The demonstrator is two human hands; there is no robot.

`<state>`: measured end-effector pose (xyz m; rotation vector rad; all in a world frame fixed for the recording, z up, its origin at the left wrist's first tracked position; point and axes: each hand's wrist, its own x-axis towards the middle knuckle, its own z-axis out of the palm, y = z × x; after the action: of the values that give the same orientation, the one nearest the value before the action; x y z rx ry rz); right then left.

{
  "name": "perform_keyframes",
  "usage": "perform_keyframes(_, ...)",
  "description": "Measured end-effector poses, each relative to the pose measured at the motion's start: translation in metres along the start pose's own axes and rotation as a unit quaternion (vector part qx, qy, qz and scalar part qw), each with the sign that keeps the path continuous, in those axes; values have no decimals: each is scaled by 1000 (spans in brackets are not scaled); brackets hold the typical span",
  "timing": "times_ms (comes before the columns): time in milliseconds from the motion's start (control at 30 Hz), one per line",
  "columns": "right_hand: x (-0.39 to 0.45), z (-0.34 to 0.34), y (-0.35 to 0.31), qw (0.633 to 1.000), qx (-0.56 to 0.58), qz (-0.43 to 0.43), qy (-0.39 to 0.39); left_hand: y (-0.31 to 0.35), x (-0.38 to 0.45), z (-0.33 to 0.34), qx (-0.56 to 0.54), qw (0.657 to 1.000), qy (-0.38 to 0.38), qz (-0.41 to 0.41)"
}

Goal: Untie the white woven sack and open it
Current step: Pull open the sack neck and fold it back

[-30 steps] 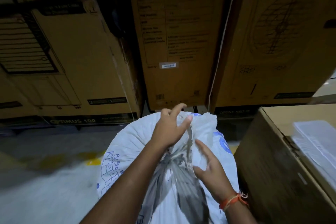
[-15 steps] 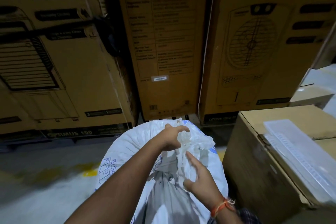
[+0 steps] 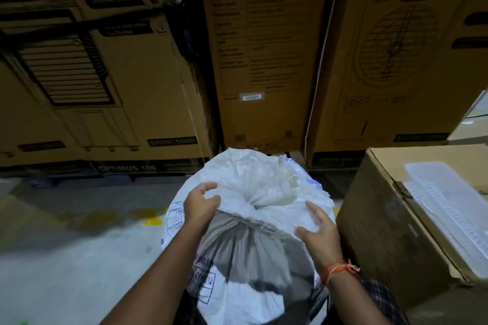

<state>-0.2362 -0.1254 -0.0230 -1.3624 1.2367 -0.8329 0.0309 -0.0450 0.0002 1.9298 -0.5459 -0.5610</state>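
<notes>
A full white woven sack [image 3: 245, 258] with blue print stands on the floor in front of me, its neck still gathered into a pucker. Above the pucker the loose top fabric [image 3: 266, 182] fans out wide. My left hand [image 3: 202, 203] grips the left edge of that fabric, thumb and fingers curled over it. On the right edge, my right hand [image 3: 318, 229] holds the fabric with fingers spread and bent. No tie is visible at the pucker.
Tall printed cardboard cartons [image 3: 264, 60] form a wall just behind the sack. A brown carton [image 3: 396, 219] with a white sheet on top stands close on the right. Grey concrete floor [image 3: 66, 245] with yellow marks lies to the left.
Both hands have moved apart from the middle of the neck to its left and right edges. The top fabric, bunched before, is now spread out wide.
</notes>
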Motion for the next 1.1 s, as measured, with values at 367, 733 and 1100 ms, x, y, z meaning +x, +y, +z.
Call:
perform_keyframes(367,-9,-15,14,998,-37,10,-56,-61,-45,-48,138,982,127,-18)
perform_keyframes(733,-16,-14,28,986,-124,1,-113,-47,-50,-7,500,854,-13,142)
perform_keyframes(1100,-2,-24,24,986,-128,-36,-101,14,-7,-1,437,790,-116,414)
